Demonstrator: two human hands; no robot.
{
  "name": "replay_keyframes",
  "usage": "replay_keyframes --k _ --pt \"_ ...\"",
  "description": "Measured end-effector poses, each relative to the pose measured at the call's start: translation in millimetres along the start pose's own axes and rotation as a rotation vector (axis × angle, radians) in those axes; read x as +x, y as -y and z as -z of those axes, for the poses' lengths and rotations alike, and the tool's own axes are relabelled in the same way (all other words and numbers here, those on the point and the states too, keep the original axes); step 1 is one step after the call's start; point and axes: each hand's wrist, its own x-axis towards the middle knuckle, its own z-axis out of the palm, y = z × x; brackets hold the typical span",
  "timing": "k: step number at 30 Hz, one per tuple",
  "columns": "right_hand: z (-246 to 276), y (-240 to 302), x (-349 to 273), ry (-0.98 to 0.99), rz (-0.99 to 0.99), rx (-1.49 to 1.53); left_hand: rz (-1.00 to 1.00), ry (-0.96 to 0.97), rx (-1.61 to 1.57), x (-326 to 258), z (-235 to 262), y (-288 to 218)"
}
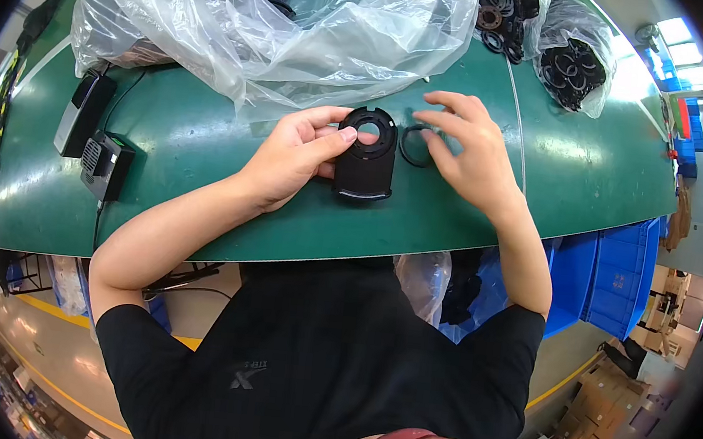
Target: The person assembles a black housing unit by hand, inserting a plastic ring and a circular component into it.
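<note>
My left hand [294, 154] is closed on a flat black plastic housing [364, 170], its thumb on the front face near the rim of a round opening. The housing is upright, with the opening at its upper end and a rounded lower edge. Just to its right, a thin black ring [403, 147] is between the thumb and a finger of my right hand [468, 146]. The other fingers of that hand are spread. A small gap separates the ring from the housing.
Large clear plastic bags [299, 56] lie across the back of the green table [225, 225]. Two bags of black rings [573, 72] are at the back right. A small black device [105, 164] with a cable is at the left. Blue bins [618, 276] are at the right.
</note>
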Motion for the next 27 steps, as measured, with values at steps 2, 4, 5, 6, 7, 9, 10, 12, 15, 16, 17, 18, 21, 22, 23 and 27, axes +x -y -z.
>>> replay_keyframes --k 2,4,5,6,7,9,10,12,15,16,17,18,21,22,23,27 --pt "-0.2 4.8 -4.4 -0.032 -0.215 0.107 0.001 0.000 0.007 0.2 -2.6 0.5" --pt "-9.1 16.2 -1.3 -0.029 -0.231 0.100 -0.007 0.000 0.040 0.1 2.8 -1.7" --pt "-12.8 20.5 0.1 -0.018 -0.243 0.090 -0.018 -0.001 0.063 0.0 5.1 -2.7" --pt "-13.2 21.6 -0.1 0.009 -0.253 0.104 -0.018 -0.002 0.063 -0.3 4.8 -2.8" --pt "-12.1 20.8 0.3 0.010 -0.252 0.104 -0.020 -0.001 0.069 -0.9 4.2 -2.8" --pt "-7.0 17.6 0.1 0.076 -0.182 0.218 -0.022 0.000 0.071 -1.4 3.9 -2.3" --pt "-5.2 16.4 -1.5 0.078 -0.181 0.218 -0.024 -0.003 0.070 -1.5 3.9 -1.8" --pt "-2.4 14.8 -4.1 0.088 -0.149 0.283 -0.026 -0.006 0.066 -1.4 3.2 -1.1" --pt "0.2 18.7 -6.9 -0.110 -0.217 0.212 -0.032 -0.011 0.046 -0.6 0.6 -0.6" --pt "0.1 19.9 -8.3 -0.108 -0.217 0.212 -0.034 -0.013 0.042 -0.4 -0.1 -0.6" --pt "-0.4 20.9 -9.8 -0.084 -0.261 0.216 -0.035 -0.015 0.038 -0.3 -0.4 -0.4" --pt "-0.9 21.9 -11.1 -0.061 -0.306 0.219 -0.035 -0.015 0.037 -0.3 -0.3 -0.1" --pt "-8.3 23.7 -13.5 -0.042 -0.365 0.235 -0.029 -0.006 0.026 0.2 0.1 1.6" --pt "-9.0 24.1 -13.7 -0.040 -0.365 0.235 -0.040 -0.007 0.031 0.8 -0.7 2.7" --pt "-9.5 24.5 -13.8 -0.050 -0.347 0.203 -0.051 -0.009 0.036 1.3 -1.3 3.5" --pt "-9.3 27.9 -11.1 -0.056 -0.327 0.171 -0.047 -0.010 0.044 1.3 -2.9 3.1"
